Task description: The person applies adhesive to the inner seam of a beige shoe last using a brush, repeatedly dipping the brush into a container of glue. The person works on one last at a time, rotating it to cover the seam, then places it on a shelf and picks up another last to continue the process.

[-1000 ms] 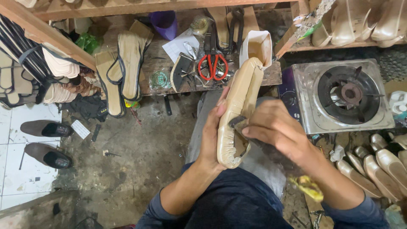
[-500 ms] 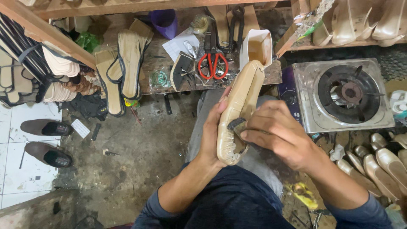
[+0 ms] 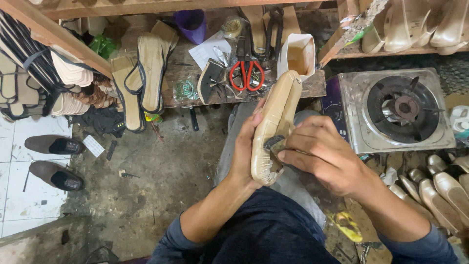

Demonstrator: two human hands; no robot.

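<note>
We see red-handled scissors on the wooden bench beside a white carton, flat insoles at its left end, a gas stove right, and brown shoes on tiles.

The left hand grips a tan shoe from its left side, sole side up, toe end toward the person. The right hand presses a small dark tool against the sole near the gathered toe edge; what kind of tool it is cannot be made out, perhaps a brush. Beyond the shoe a low wooden surface carries red-handled scissors, a white carton of brownish liquid and flat insoles. A single-burner gas stove stands to the right, with pale shoes lined up below it. Two brown shoes lie on the white floor tiles at left.
</note>
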